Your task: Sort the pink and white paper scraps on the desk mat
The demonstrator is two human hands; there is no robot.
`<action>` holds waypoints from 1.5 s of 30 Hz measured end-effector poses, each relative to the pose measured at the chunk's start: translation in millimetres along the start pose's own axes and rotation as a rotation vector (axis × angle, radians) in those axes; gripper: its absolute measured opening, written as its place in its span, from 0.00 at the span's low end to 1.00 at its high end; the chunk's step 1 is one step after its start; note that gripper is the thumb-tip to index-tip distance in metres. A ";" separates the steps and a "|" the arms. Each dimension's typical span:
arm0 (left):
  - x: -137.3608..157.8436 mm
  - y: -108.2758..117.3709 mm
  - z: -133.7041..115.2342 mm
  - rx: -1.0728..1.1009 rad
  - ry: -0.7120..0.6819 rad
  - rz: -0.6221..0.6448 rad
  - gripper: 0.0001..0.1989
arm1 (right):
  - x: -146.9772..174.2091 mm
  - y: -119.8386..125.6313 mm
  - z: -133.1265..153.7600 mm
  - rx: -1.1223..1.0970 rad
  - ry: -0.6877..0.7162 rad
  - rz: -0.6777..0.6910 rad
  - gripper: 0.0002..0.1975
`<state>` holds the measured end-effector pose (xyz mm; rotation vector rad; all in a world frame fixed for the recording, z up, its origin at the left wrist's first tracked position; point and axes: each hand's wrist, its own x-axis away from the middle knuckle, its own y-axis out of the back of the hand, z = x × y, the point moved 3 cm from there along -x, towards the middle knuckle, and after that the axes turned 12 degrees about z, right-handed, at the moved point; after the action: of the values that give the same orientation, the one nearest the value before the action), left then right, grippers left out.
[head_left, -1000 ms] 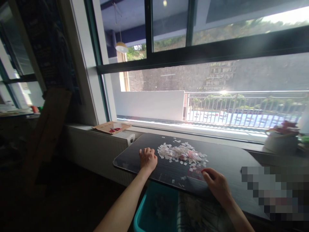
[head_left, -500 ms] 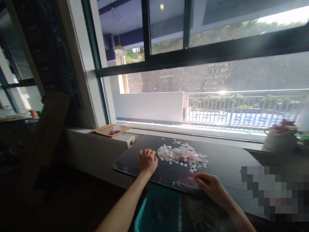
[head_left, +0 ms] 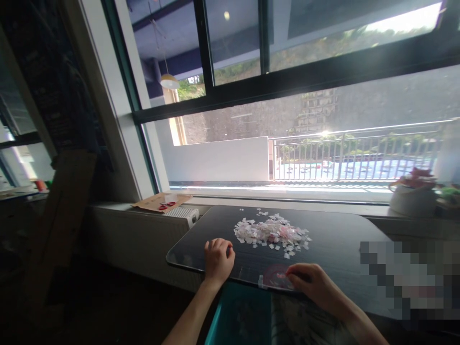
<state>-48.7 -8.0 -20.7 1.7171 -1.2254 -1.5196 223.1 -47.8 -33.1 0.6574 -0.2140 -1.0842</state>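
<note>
My left hand (head_left: 219,261) is over the front left part of the dark table (head_left: 334,239), its fingers curled in; whatever may be inside them is hidden. To its right and farther back lies a loose pile of small white and pinkish paper pieces (head_left: 271,230). My right hand (head_left: 312,280) is closed in a pinch at the right side of a clear plastic piece with red print (head_left: 276,277), near the table's front edge. Below that edge, a teal bin (head_left: 224,314) shows between my forearms, its contents dim.
Red-handled scissors (head_left: 167,206) lie on brown paper (head_left: 147,202) on the sill at left, above a white radiator (head_left: 185,215). A potted plant (head_left: 411,199) stands on the sill at right. Tall cardboard (head_left: 70,215) leans at far left.
My left hand has drawn back toward the table's front edge, away from the pile. My right hand stays at the red-printed plastic. The camera view has shifted and tilted slightly.
</note>
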 end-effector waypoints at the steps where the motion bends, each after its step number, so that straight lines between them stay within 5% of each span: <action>1: 4.7 1.1 0.3 0.025 -0.011 -0.002 0.06 | -0.4 -1.1 -0.3 -0.002 -0.004 -0.009 0.16; 5: 23.0 1.3 4.7 0.081 -0.032 -0.003 0.06 | -1.9 0.1 -2.5 0.002 -0.044 -0.098 0.17; 10: 31.7 2.3 11.3 0.179 0.005 -0.013 0.07 | -3.3 -1.6 -1.3 0.019 -0.050 -0.050 0.16; 15: 23.1 27.2 -14.2 0.423 -0.065 0.039 0.10 | -6.5 -5.9 4.0 -0.017 0.013 -0.010 0.15; 22: 21.0 32.4 -68.1 0.744 -0.176 0.518 0.14 | -21.9 -16.7 32.7 0.033 0.136 -0.036 0.15; 25: 23.5 28.9 -59.7 0.876 -0.130 0.563 0.10 | -19.3 -8.9 25.1 0.020 0.108 -0.044 0.16; 32: 21.8 33.9 -22.8 0.850 -0.092 0.510 0.08 | 9.4 42.6 -39.3 -0.098 -0.120 -0.387 0.22; 45: 24.8 22.6 -1.3 0.838 -0.116 0.618 0.09 | 7.7 41.2 -39.0 -0.016 -0.204 -0.339 0.20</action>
<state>-54.9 -40.1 -12.9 1.4417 -2.4019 -0.7671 275.8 -26.9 -40.8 0.5806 -0.2754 -1.4799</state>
